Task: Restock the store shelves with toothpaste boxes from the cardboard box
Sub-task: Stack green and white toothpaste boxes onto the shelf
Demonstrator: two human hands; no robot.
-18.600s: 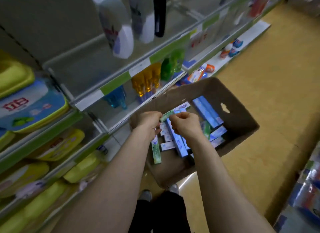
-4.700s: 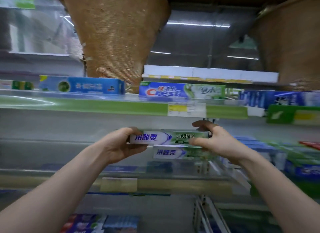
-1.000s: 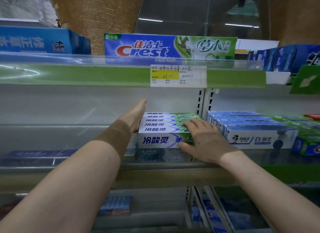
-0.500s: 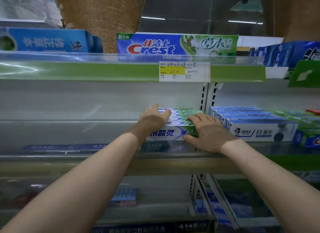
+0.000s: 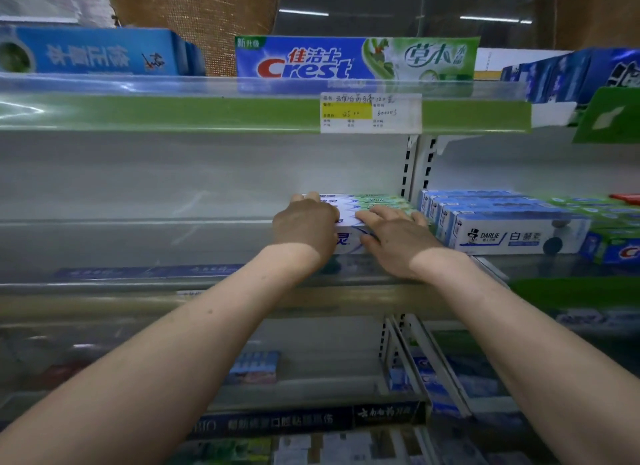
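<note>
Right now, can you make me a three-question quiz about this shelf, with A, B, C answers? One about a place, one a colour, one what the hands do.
1. Where is the Crest box? A) on the upper shelf B) on the floor C) in a hand
2. What colour is the patch on the price label? A) red B) yellow C) purple
3. What are the left hand and right hand doing? A) holding a bottle B) hanging free C) resting on the white-and-green toothpaste boxes
Answers: 1 A, it stands above the price label; 2 B, the patch is yellow; 3 C, both lie on them.
</note>
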